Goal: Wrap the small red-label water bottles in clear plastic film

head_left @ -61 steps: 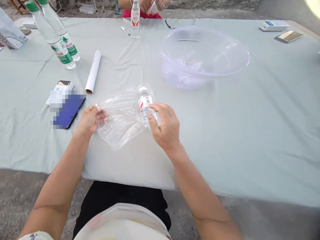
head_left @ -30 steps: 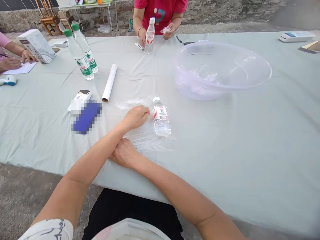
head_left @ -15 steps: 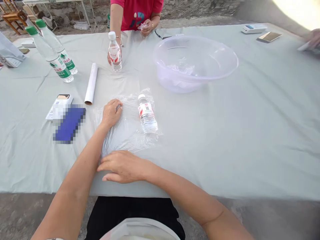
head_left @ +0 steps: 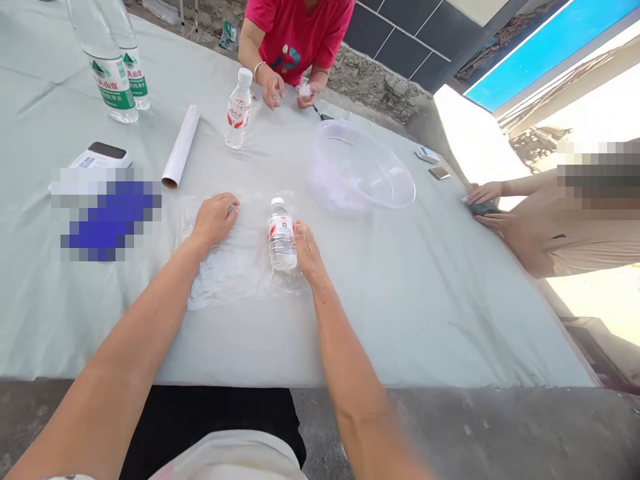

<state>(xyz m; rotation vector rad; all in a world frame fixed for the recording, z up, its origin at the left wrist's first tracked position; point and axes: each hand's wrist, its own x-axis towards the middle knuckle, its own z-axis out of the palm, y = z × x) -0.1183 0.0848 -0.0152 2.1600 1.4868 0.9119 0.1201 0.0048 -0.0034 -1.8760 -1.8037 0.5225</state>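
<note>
A sheet of clear plastic film (head_left: 227, 277) lies crinkled on the cloth-covered table in front of me. My left hand (head_left: 216, 217) rests on the film's left part, fingers slightly curled with a gap at the thumb. On the film's right side is a small clear water bottle (head_left: 282, 243) with a white cap and a red-and-white label. My right hand (head_left: 307, 250) grips this bottle from its right side; the far fingers are partly hidden. A white roll (head_left: 181, 147) with a cardboard core lies beyond my left hand.
A translucent purple basin (head_left: 370, 193) stands ahead to the right. A second small bottle (head_left: 239, 110) and tall green-label bottles (head_left: 113, 90) stand farther back. Phones (head_left: 107, 157) lie at left. A person in a red shirt (head_left: 300, 40) is opposite; another person's hands (head_left: 487, 203) are at right.
My right hand has moved from the film's near edge up to the bottle and taken hold of it. My left hand stays on the film. The person opposite has let go of the second bottle.
</note>
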